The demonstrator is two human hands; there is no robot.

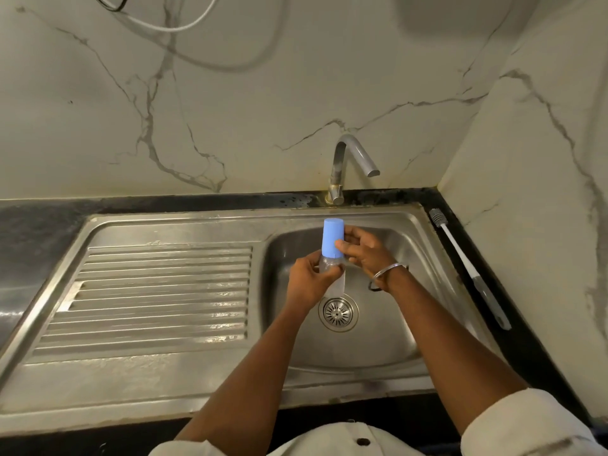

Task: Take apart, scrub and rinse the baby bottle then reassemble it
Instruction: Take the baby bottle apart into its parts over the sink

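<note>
A clear baby bottle [336, 286] with a tall blue cap [331, 236] is held upright above the steel sink basin [404, 324]. My left hand [309, 279] wraps around the clear body, hiding most of it. My right hand [363, 250] has its thumb and fingers closed on the lower right side of the blue cap. The cap sits on the bottle. A bottle brush [467, 264] with a grey bristle head and white-grey handle lies on the black counter to the right of the sink.
A chrome tap [348, 162] stands behind the basin; no water runs. The drain strainer [338, 313] lies below the bottle. A ribbed steel drainboard [158, 297] stretches to the left. Marble walls close in behind and on the right. Cables [164, 24] hang at top left.
</note>
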